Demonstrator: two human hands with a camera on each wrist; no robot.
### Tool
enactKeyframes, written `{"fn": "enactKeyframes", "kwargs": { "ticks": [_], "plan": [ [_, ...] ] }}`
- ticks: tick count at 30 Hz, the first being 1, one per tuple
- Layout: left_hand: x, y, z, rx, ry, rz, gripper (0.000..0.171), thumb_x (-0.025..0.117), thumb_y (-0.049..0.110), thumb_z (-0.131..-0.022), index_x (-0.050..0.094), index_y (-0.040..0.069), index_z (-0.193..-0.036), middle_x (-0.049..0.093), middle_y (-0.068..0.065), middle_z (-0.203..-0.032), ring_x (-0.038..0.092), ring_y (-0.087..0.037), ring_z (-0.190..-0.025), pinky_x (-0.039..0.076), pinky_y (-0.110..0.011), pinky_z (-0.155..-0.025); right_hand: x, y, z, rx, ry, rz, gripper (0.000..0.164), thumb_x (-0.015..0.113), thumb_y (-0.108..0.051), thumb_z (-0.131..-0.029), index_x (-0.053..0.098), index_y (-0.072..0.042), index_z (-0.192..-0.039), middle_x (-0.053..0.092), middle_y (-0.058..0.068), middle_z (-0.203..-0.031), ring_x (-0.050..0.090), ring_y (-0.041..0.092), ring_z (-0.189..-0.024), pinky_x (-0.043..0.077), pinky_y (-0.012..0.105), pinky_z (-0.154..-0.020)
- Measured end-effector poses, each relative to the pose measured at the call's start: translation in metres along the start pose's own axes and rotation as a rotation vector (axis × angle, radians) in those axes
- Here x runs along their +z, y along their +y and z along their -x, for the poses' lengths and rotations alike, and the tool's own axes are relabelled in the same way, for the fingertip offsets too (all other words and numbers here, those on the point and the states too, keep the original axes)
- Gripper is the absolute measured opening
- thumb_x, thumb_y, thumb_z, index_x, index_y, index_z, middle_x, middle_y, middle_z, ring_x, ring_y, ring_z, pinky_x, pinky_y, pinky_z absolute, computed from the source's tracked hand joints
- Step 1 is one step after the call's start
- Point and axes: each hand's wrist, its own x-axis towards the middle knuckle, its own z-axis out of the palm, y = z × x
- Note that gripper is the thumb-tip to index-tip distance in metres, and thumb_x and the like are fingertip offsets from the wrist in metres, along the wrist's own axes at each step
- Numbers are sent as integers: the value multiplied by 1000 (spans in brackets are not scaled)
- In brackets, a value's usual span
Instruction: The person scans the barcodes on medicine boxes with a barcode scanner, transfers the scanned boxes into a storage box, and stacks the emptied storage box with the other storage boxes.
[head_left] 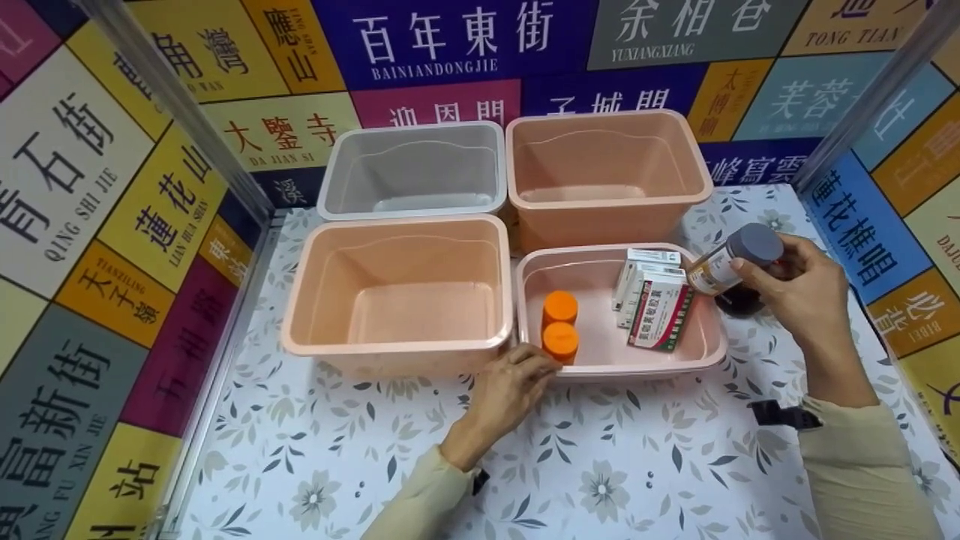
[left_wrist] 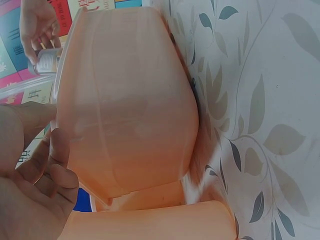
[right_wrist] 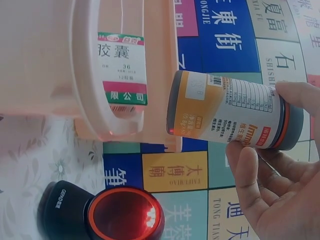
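Note:
My right hand [head_left: 810,292] holds a vitamin bottle [head_left: 718,268] with a dark grey cap, tilted, near the right rim of the front-right pink bin [head_left: 600,358]. In the right wrist view its printed label [right_wrist: 225,112] faces the camera. Below the bottle stands a black scanner [right_wrist: 125,215] with a red-lit round window. My left hand [head_left: 514,382] grips the bin's front-left rim between thumb and curled fingers. Inside the bin are two orange-capped bottles [head_left: 560,341] at the left and several medicine boxes [head_left: 658,311] at the right. The bottle appears small in the left wrist view.
A peach bin [head_left: 397,358] stands left of the pink one. Behind them are a grey bin [head_left: 412,214] and another peach bin [head_left: 600,217]. The flower-patterned tabletop [head_left: 600,450] lies in front. Sign-printed walls [head_left: 450,37] enclose the back and sides.

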Motion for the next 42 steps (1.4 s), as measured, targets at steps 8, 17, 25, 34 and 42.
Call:
{"fn": "enactKeyframes", "kwargs": {
  "ticks": [8,17,25,34,42],
  "plan": [
    [0,-1,1,7,-1,-23,13,72,21,-92,76,24,-104,70,9,-102,69,-7,-92,55,-20,-74,-6,9,-3,18,26,26,68,80,-39,-83,55,-10,-140,53,-26,-101,52,-10,-91,43,4,-73],
    [0,0,0,-6,-19,-29,14,72,21,-92,76,24,-105,70,9,-103,69,-8,-92,55,-19,-75,-9,20,-6,61,42,53,70,78,-42,-84,53,-10,-141,51,-26,-101,52,-6,-89,48,7,-62],
    [0,0,1,-5,-7,-9,13,71,20,-93,76,23,-104,70,8,-103,69,-8,-93,55,-18,-77,-9,33,-12,100,54,65,71,78,-44,-84,52,-11,-141,49,-26,-101,51,-9,-88,49,7,-62],
    [1,-1,1,4,2,-7,12,72,20,-92,77,23,-103,71,8,-101,70,-7,-89,55,-16,-70,-7,49,-16,116,82,94,68,77,-46,-83,54,-13,-138,50,-27,-99,49,-12,-84,45,5,-62],
    [1,-1,0,21,18,-1,11,72,20,-92,77,22,-103,71,7,-101,70,-7,-90,55,-16,-73,-6,56,-19,120,102,147,72,76,-49,-83,54,-11,-140,56,-12,-112,46,-15,-81,40,6,-64]
  ]
}}
